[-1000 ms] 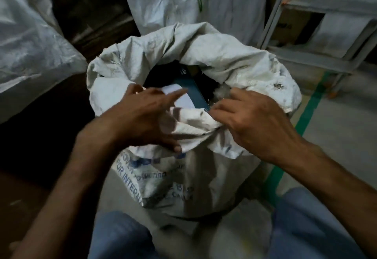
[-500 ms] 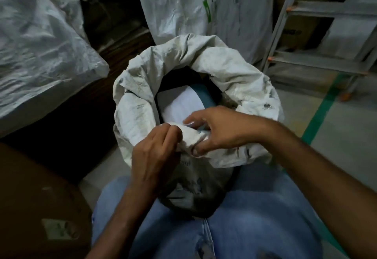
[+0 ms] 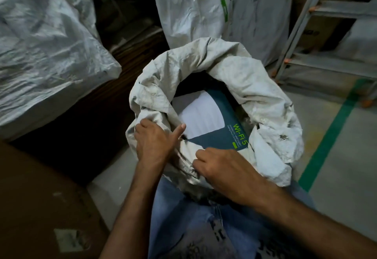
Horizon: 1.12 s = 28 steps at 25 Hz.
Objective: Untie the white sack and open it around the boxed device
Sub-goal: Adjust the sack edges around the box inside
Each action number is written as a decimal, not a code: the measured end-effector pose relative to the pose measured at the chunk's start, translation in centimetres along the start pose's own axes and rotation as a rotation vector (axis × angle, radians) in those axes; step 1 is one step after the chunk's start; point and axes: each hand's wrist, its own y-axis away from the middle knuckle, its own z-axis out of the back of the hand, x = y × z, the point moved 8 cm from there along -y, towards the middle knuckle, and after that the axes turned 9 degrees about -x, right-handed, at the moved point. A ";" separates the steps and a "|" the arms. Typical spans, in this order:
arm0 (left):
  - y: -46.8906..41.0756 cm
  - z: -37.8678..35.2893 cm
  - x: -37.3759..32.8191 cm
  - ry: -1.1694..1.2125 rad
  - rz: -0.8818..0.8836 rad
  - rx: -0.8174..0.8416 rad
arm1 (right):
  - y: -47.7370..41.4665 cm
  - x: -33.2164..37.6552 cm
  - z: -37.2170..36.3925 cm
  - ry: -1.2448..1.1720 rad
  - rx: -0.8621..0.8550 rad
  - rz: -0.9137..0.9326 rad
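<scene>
The white sack [image 3: 234,71] stands on the floor between my knees, its mouth rolled back into a thick ring. Inside it lies the boxed device [image 3: 216,124], a teal box with a white picture and green "Wi-Fi 5" lettering, mostly uncovered. My left hand [image 3: 155,142] grips the sack's near-left rim, thumb stretched toward the box. My right hand [image 3: 222,169] grips the bunched near rim just below the box's front corner, its fingertips buried in the cloth.
A large white sack [image 3: 40,54] lies at the left and another [image 3: 214,8] stands behind. A metal ladder [image 3: 318,40] leans at the right. A brown carton [image 3: 40,207] sits at the lower left. A green line [image 3: 330,138] crosses the grey floor at the right.
The sack's near rim has been pushed down and outward, so much more of the box shows, lettering included. My hands have spread apart along the rim. The camera has drawn closer.
</scene>
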 end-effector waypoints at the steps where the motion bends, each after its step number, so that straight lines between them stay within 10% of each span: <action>1: -0.4 -0.5 -0.1 0.012 -0.011 -0.004 | 0.0 -0.3 -0.2 -0.026 0.049 -0.027; 3: -1.6 -1.3 0.4 0.266 0.013 0.010 | -0.7 -2.5 -0.4 -0.104 0.191 -0.159; 7: -1.3 -3.0 4.4 1.213 0.592 0.227 | -4.4 -6.4 1.0 -0.394 0.162 -0.442; 11: 1.8 -2.9 2.8 1.613 0.744 0.521 | -11.2 -6.7 0.9 0.097 0.036 -0.068; 15: 2.3 -2.2 3.3 1.304 0.746 0.522 | -19.4 -6.5 -2.7 0.463 0.032 0.243; 18: 1.1 -1.2 5.8 1.252 0.747 0.403 | -24.0 -8.1 -3.1 0.213 0.096 0.137; 21: -2.7 4.6 5.6 0.834 0.318 -0.075 | -26.8 -9.1 -4.6 0.015 0.378 -0.062; 24: -5.7 4.8 1.2 0.284 -0.127 -0.105 | -28.7 -8.7 -6.6 -0.048 0.628 -0.150; 28: -10.0 0.6 3.1 0.233 -0.047 -0.103 | -30.0 -11.9 -6.0 -0.167 0.370 -0.192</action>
